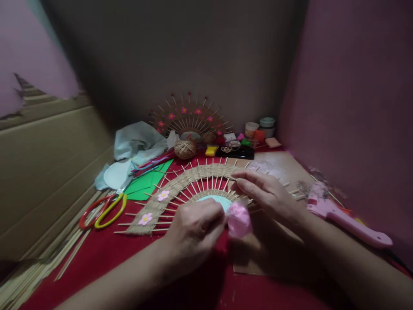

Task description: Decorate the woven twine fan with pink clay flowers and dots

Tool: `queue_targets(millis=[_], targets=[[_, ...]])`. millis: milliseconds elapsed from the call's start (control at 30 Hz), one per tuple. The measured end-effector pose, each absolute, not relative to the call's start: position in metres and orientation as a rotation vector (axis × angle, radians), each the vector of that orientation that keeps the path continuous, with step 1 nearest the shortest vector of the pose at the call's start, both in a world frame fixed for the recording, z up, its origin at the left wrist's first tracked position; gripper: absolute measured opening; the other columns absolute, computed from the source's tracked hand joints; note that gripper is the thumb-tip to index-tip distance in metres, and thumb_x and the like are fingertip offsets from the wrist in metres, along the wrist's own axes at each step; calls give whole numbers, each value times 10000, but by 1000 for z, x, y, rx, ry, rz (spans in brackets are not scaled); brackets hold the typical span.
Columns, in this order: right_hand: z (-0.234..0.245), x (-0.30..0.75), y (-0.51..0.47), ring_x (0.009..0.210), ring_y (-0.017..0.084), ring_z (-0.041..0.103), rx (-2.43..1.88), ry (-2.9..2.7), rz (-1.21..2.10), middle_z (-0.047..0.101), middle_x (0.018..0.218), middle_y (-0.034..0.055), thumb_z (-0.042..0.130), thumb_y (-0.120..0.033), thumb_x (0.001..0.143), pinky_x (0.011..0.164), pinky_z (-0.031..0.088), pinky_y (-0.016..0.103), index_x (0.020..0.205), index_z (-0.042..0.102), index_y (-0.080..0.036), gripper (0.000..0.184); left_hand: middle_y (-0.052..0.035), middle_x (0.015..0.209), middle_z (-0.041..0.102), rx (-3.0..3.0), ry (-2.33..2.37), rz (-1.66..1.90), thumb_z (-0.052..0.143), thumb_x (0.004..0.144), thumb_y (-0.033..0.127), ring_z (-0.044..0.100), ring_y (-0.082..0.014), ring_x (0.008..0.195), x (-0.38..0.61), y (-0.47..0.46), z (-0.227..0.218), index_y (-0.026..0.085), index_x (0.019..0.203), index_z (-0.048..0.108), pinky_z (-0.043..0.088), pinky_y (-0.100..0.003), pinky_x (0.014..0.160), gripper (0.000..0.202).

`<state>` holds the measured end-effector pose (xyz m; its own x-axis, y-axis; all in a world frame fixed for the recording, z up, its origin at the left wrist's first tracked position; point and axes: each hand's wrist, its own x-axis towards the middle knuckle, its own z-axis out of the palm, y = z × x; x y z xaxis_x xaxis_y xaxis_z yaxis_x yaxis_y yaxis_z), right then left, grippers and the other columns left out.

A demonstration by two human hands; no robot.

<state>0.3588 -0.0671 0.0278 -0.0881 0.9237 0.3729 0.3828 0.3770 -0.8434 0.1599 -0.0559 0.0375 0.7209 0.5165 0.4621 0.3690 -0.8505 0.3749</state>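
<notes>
Red cloth (97,249) is covering the work surface, with cardboard (48,163) walling it at 9 o'clock. Scissors (103,211) are lying at 9 o'clock of the woven half-round (180,185). Its arch is pointing toward 12 o'clock, its long axis running 9 to 3, skewers radiating outward. The left hand (193,228) is curling closed, pinching a pink lump (239,220) at the half-round's 5 o'clock edge. The lump is looking soft and light, best gripped gently at its rim. The right hand (266,196) is lying flat, fingers extended, on the weave, seemingly stiff but fragile at the tips. A glue gun (342,221) is resting at 3 o'clock.
</notes>
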Motion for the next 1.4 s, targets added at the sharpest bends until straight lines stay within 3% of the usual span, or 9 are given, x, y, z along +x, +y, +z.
queue_targets(millis=[133,233,400,500,600,733,1033,1200,1400], targets=[[24,349,-69,863,203,628,-949,-1544,1235,656,931,62,569,-308,809,699,514,339,1205,426,-212,432,34,571,434,2671,788,1043,497,848,134,382,-76,518,156,-45,38,160,623,483,311,-226,494,227],[16,338,-72,867,208,610,-972,-1583,1189,631,973,58,700,-230,680,717,512,326,1188,421,-214,581,34,571,432,2621,791,1098,506,849,130,381,-72,516,157,-42,30,153,632,501,319,-228,500,219],[9,333,-77,789,160,574,-1075,-1675,961,612,884,16,625,-274,783,697,488,294,1061,486,-215,316,23,610,464,2570,641,1073,515,838,114,426,-75,551,157,-42,22,153,674,507,358,-227,524,169],[11,335,-78,753,146,560,-1113,-1725,901,609,847,6,576,-274,826,676,469,281,916,507,-212,129,15,669,515,2435,700,1067,544,829,139,479,-83,587,153,-42,25,163,822,545,405,-221,543,25],[13,336,-78,746,150,555,-1166,-1780,813,609,832,14,545,-274,849,662,454,280,872,508,-208,79,0,749,565,2312,729,1081,552,829,166,530,-102,649,150,-42,28,188,1000,537,450,-230,576,173],[12,334,-78,716,139,549,-1138,-1851,758,611,828,13,525,-231,857,646,450,269,875,513,-209,31,-20,820,604,2284,699,1125,519,847,147,562,-116,708,152,-43,28,204,1007,568,472,-244,613,177],[7,331,-77,864,172,593,-1100,-1950,674,638,982,51,471,-70,792,799,476,324,1044,535,-240,311,-31,857,634,2497,637,1032,511,837,79,592,-118,776,152,-44,26,178,924,587,479,-238,687,152],[5,331,-77,807,181,608,-1133,-1964,624,654,963,67,474,-77,764,734,502,315,1052,545,-218,329,-32,875,653,2542,636,1062,496,843,57,612,-114,794,152,-40,25,175,954,581,493,-227,697,183],[6,332,-77,926,160,601,-1106,-1993,697,634,1100,54,475,-112,822,791,479,271,1152,508,-227,351,-38,896,655,2644,611,1009,534,844,95,620,-102,800,150,-38,24,160,941,593,494,-199,693,130]])
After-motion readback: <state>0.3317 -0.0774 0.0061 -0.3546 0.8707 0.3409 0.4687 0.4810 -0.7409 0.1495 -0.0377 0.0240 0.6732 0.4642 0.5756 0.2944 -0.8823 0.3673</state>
